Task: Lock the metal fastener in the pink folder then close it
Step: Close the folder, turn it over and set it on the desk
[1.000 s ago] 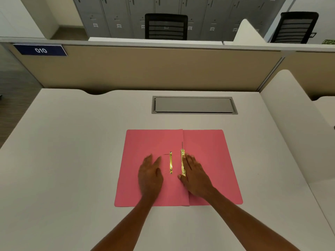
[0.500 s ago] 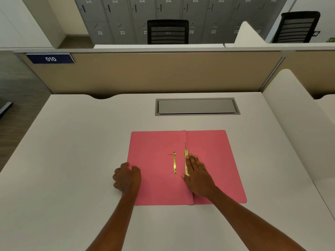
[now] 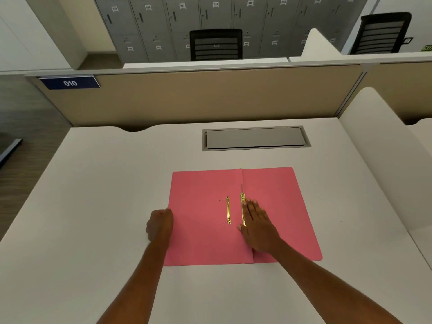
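Now the pink folder (image 3: 205, 230) lies open and flat on the white desk (image 3: 93, 206), a little right of the middle, its spine fold running away from the person. Bare desk surrounds it on every side: a wide stretch to the left, a narrower strip to the right before the low white side panel (image 3: 374, 160), and a clear band between its far edge and the grey cable hatch (image 3: 256, 138). The near edge of the folder sits well back from the person's side of the desk.

Two parts of the gold metal fastener show: a short bar (image 3: 228, 210) on the left leaf and a longer strip (image 3: 243, 210) along the fold. The right hand (image 3: 258, 226) lies flat and open on the right leaf, fingers extended, its thumb side touching the strip. The left hand (image 3: 160, 224) is curled at the folder's left edge, fingers closed around that edge, which looks barely lifted, if at all.

A second ago the left hand lay flat on the left leaf beside the short bar; half a second ago it had already reached the edge. The right hand has hardly shifted.
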`<move>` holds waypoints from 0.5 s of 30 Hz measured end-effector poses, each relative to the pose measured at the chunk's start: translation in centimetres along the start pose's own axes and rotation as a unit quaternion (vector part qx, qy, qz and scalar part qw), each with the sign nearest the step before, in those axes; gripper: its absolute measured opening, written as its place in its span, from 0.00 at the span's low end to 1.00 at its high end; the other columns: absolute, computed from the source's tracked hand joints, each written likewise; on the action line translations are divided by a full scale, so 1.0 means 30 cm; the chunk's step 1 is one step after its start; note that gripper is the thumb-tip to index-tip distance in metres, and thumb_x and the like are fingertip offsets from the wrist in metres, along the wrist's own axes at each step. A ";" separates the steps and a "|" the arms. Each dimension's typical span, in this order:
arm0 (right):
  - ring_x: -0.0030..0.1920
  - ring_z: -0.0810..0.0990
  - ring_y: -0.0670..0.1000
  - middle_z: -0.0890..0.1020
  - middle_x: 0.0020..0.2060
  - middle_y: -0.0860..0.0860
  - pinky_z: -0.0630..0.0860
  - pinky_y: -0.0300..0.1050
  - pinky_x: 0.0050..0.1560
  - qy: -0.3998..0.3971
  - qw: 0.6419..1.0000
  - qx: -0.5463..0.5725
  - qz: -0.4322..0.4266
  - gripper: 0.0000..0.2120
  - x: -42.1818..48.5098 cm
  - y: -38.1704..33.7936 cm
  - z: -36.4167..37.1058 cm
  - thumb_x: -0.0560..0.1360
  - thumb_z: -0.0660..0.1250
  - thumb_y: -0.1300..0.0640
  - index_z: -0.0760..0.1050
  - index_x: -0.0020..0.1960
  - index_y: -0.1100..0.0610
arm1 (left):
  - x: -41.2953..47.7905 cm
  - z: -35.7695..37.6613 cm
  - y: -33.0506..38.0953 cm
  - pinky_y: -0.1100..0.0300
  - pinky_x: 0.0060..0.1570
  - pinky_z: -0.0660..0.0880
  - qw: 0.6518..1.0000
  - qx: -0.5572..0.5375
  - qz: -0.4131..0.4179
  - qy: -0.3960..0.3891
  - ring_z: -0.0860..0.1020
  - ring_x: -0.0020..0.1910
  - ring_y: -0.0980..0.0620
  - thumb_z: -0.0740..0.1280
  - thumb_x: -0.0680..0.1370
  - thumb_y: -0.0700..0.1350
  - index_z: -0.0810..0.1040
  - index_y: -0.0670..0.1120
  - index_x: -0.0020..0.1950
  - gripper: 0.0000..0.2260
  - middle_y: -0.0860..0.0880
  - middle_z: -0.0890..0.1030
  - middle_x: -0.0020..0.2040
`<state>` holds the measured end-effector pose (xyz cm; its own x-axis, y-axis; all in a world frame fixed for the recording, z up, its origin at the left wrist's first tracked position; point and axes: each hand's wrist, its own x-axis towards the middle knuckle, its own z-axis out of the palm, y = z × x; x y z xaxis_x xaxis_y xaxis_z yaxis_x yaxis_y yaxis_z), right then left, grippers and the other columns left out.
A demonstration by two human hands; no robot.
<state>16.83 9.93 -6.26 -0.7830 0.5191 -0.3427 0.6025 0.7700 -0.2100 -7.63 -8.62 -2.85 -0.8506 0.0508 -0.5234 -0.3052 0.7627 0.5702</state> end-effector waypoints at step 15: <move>0.87 0.39 0.59 0.40 0.87 0.58 0.45 0.58 0.88 -0.010 1.000 -0.009 -0.006 0.38 -0.006 -0.002 -0.010 0.88 0.51 0.42 0.37 0.87 0.59 | 0.062 -0.061 0.003 0.42 0.65 0.80 0.985 -0.156 -0.029 -0.072 0.78 0.52 0.41 0.66 0.85 0.48 0.83 0.42 0.49 0.11 0.39 0.82 0.54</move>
<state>16.87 9.90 -5.91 -0.7863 0.5028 -0.3592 0.5904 0.7828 -0.1968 -10.02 -9.65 -2.60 -0.7655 0.1210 -0.6320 -0.4874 0.5323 0.6922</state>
